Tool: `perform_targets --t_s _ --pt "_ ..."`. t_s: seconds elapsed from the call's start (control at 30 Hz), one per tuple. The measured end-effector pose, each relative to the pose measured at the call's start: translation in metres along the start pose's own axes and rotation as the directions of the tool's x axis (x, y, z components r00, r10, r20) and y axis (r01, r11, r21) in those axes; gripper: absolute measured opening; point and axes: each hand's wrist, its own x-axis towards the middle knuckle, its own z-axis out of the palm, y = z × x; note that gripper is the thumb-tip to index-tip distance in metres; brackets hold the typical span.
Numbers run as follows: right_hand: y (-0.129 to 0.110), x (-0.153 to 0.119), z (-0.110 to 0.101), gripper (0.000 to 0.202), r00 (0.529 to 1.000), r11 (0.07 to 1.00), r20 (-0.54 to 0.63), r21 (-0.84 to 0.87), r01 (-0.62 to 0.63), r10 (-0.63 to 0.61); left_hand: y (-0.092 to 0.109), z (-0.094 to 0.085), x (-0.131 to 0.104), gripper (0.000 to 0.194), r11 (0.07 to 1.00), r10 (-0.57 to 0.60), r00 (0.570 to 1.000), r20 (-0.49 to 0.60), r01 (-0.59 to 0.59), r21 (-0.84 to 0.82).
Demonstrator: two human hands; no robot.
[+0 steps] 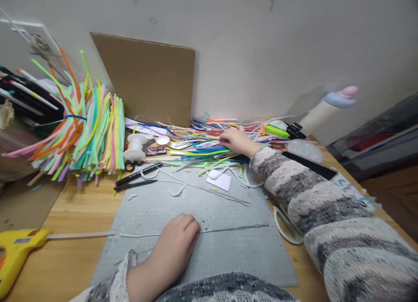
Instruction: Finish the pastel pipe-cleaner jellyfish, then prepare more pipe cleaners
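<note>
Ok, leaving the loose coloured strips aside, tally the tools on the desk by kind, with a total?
Glue gun: 1
Black pens: 2
Thread spool: 1
Scissors, handle only showing: 1
Black clip: 1
Total: 6
The left hand rests on a wire on the grey mat; the right hand reaches into the strips.

yellow glue gun [18, 249] cut off at left edge, right fingertips hidden among strips [209, 147]

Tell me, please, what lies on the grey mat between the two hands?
In the head view, thin wires and a white paper scrap lie between the left hand and right hand.
</note>
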Motion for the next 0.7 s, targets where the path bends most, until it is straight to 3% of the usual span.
perform_targets --t_s 0.17,0.27,0.37,0.57,0.7 --pt "-0.003 -0.006 -0.009 0.017 0.993 0.998 -0.1 -0.006 0.062 -0.063 -0.002 0.003 -0.001 0.017 1.0 0.027 0.999 -0.023 -0.027 0.005" --pt "-0.007 -0.009 -0.017 0.023 0.991 0.991 0.001 0.001 0.136 -0.136 -0.003 0.004 -0.002 0.017 0.999 0.036 0.999 -0.041 -0.036 0.014" --pt "-0.011 -0.011 -0.02 0.036 0.994 0.994 0.097 -0.092 0.065 -0.056 -0.003 0.003 -0.002 0.017 0.999 0.037 0.999 -0.037 -0.036 0.014" --pt "-0.018 -0.014 -0.015 0.021 0.996 0.975 0.048 -0.215 -0.061 0.073 -0.001 0.001 -0.001 0.017 1.0 0.024 0.999 -0.026 -0.023 0.016" --pt "-0.016 -0.016 -0.011 0.029 0.996 0.971 0.026 -0.225 -0.081 0.089 -0.002 0.002 -0.002 0.017 1.0 0.013 1.0 -0.014 -0.012 0.016"
